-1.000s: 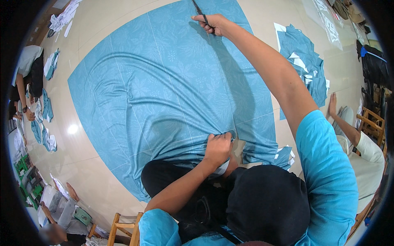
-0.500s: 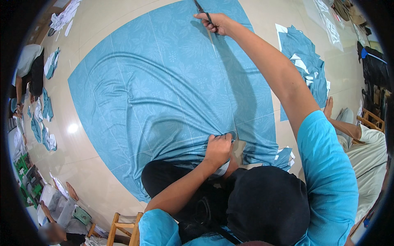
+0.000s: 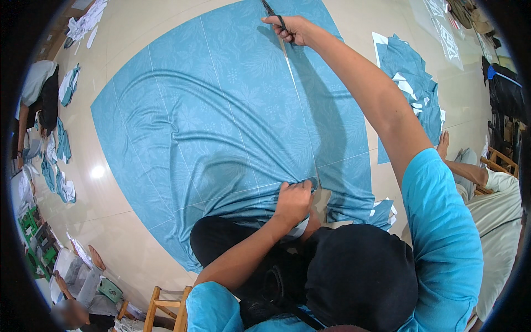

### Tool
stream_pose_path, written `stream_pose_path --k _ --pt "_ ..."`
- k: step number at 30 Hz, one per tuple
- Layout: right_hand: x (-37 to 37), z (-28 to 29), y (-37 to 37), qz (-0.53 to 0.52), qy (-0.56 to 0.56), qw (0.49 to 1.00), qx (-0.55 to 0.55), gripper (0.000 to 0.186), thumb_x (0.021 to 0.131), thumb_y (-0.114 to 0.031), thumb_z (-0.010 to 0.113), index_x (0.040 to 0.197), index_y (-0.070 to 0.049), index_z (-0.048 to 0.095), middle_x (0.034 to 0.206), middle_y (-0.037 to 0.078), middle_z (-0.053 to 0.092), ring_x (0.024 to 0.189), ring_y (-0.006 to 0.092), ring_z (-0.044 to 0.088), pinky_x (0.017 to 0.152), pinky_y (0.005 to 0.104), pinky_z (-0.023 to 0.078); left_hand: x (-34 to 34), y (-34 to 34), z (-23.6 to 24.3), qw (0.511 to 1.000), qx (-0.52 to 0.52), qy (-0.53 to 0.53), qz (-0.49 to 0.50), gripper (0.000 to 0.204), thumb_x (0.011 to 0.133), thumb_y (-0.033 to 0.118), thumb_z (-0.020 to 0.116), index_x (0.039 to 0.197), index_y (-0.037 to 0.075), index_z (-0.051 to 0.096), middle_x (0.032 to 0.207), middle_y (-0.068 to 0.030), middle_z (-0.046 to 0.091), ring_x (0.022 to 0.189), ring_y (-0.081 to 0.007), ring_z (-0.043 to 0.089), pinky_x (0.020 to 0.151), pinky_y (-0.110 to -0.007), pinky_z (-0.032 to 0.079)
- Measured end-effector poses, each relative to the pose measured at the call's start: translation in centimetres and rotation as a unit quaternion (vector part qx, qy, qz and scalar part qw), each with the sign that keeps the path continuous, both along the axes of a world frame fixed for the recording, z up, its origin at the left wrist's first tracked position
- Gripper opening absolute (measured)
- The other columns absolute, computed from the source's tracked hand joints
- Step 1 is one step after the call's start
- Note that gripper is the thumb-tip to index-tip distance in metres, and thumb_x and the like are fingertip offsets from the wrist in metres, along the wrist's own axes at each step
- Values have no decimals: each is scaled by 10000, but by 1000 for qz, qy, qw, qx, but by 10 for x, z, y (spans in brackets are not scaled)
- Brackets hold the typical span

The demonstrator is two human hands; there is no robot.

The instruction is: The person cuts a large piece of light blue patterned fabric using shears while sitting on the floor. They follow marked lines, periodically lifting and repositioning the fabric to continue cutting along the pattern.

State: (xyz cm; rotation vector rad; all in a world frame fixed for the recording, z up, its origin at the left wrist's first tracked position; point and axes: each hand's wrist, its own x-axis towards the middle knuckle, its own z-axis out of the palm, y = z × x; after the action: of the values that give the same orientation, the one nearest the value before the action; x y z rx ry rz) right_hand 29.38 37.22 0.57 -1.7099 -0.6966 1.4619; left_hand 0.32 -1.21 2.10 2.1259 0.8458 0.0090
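A large blue fabric sheet [image 3: 193, 83] with a leaf pattern and thin white lines lies spread over the floor. My right hand [image 3: 292, 31], arm stretched far forward, grips dark-handled scissors [image 3: 269, 9] at the sheet's far edge. A slit runs from near the scissors back toward me along a white line, parting a strip [image 3: 337, 127] on the right. My left hand [image 3: 296, 200] is closed on a bunched fold of the fabric near my knees, and folds fan out from it. The scissors' tips are cut off by the picture's top edge.
A heap of blue fabric pieces [image 3: 412, 83] with white scraps lies right of the sheet. Smaller pieces [image 3: 63, 141] lie to the left. A co-worker [image 3: 492, 216] sits at the right, others at the left. A wooden stool [image 3: 167, 310] stands at the lower left.
The slit just behind the scissors has spread a little wider. Both my hands stay nearly in place, still holding the scissors and the fabric.
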Motion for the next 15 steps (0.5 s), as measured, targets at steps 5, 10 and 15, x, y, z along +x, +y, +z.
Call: stream_pose_path --k 5,10,15 --pt "0 -2 0 10 -4 1000 15 437 885 -454 968 793 -164 655 698 -50 564 559 17 428 445 177 311 0 0 -1 1000 6 6 -6 214 1045 263 682 1060 62 613 889 -148 755 866 -366 742 854 -497 450" --pt "0 -1 1 8 -1 1000 10 414 894 -417 967 793 -161 658 701 -44 574 563 21 443 444 179 317 0 0 1 1000 3 5 -3 214 1050 265 675 1059 60 614 890 -152 755 875 -365 745 860 -498 450" --pt "-1 0 0 0 -6 1000 13 406 885 -389 978 787 -159 657 706 -38 579 568 21 453 442 181 327 1 1 1 1000 -6 19 -11 216 1055 265 668 1061 55 615 893 -154 757 880 -366 746 870 -499 452"
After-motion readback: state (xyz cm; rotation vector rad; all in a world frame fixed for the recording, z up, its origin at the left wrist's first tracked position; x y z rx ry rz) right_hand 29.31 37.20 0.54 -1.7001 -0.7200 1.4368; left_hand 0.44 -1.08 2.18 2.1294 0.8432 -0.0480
